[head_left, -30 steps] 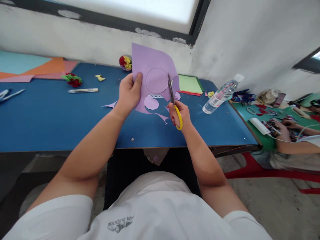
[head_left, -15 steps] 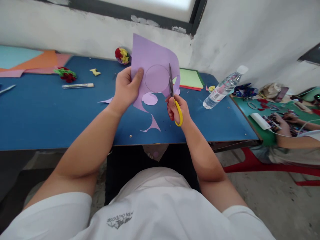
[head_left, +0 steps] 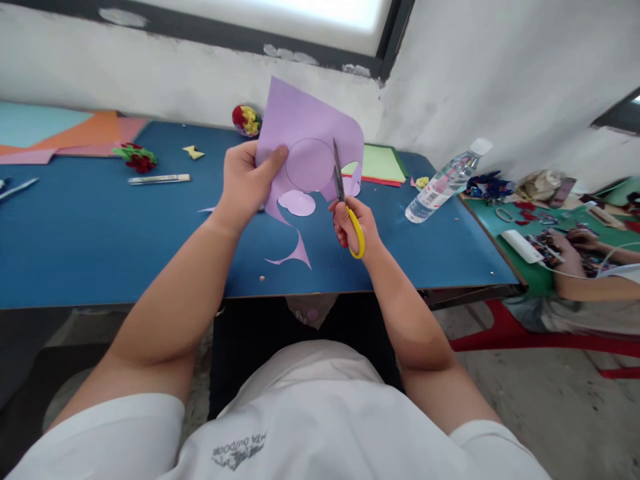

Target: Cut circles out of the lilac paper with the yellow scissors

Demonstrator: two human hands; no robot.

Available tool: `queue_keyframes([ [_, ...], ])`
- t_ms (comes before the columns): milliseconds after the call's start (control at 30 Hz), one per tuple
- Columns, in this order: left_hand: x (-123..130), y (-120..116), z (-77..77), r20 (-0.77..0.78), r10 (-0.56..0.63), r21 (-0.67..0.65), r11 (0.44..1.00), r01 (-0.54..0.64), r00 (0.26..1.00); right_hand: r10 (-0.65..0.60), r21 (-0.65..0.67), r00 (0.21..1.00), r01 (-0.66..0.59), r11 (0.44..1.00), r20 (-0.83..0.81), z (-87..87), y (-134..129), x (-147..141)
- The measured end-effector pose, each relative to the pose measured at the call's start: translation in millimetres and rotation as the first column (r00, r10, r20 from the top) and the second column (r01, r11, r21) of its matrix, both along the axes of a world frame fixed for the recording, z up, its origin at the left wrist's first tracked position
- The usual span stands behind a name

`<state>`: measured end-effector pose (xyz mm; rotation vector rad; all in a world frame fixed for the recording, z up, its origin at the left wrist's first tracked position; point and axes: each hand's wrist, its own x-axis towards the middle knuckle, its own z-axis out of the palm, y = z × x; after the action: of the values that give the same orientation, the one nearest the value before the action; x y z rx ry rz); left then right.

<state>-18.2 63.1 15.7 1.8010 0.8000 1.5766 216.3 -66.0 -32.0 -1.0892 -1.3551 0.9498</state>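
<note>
My left hand pinches the left side of a purple sheet of paper, thumb in front and the other fingers behind. A drawn circle shows on the raised sheet. Scissors with yellow and red handles are gripped in my right hand. Their blades lie along the circle's right edge, pointing up, and look nearly closed. Purple paper circles rest on the table below the sheet. Closer to me lies a curved purple scrap.
On the blue table are a pen, a red-green ornament, a red-yellow ball, coloured sheets and green paper. A tilted water bottle stands at right. Another person's hands work at a green table.
The scissors have shifted slightly up along the circle's edge, and their blades look closer to the drawn line. The sheet has turned a little. The whole view has dropped slightly.
</note>
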Motion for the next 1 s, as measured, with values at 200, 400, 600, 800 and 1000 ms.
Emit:
queue_keyframes([
  [200,0,-6,1.5,0.052,0.012,-0.06,0.998,-0.009,0.999,-0.006,-0.03,1.0,0.007,1.0,0.001,2.4,1,-2],
  [400,-1,-6,3.4,0.054,0.022,-0.084,0.996,-0.017,0.998,0.023,-0.023,1.0,-0.023,0.999,-0.003,0.5,1,-1],
  [600,-4,-1,0.3,0.063,0.013,-0.095,0.995,-0.007,0.998,-0.015,-0.012,1.0,0.015,1.0,0.023,6.6,-1,-4],
  [800,-7,3,1.3,0.045,0.018,-0.071,0.997,-0.015,0.999,-0.041,-0.015,0.998,0.042,0.999,0.056,11.4,-4,-5],
  [1000,-7,2,2.7,0.03,0.009,-0.073,0.997,-0.006,1.0,-0.038,-0.02,0.998,0.039,0.999,0.055,10.7,-3,-5],
])
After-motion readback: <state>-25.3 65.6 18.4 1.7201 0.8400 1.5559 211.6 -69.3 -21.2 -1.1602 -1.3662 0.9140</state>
